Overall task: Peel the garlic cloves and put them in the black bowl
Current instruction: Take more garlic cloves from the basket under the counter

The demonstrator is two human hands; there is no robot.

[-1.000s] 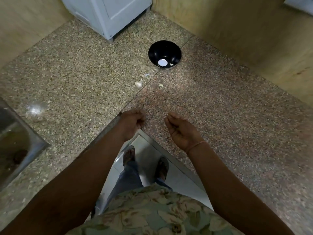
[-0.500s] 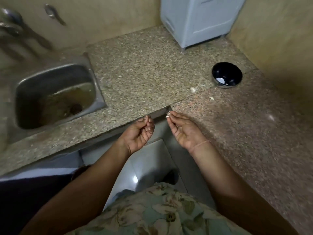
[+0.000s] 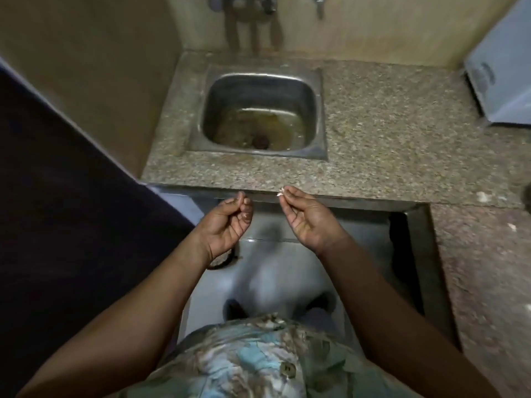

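Note:
My right hand [image 3: 307, 219] is palm up in front of the counter edge and pinches a small white scrap of garlic peel [image 3: 280, 193] between thumb and fingertips. Beside it, my left hand [image 3: 227, 222] is also palm up, its fingers curled with the thumb against the fingertips; nothing shows between them. Both hands hover over the floor gap, just short of the granite counter [image 3: 388, 124]. At the far right edge, a whitish garlic clove [image 3: 484, 196] lies on the counter. A dark sliver beside it may be the black bowl [image 3: 528, 196], almost wholly out of frame.
A steel sink [image 3: 258, 152] with brownish water is set in the counter straight ahead, with taps [image 3: 238, 1] on the wall above. A grey-blue appliance [image 3: 502, 81] stands at the back right. A dark panel fills the left side.
The view has swung left, from the bowl to the sink. Both hands came off the counter and turned palm up. The right hand now pinches a white peel scrap.

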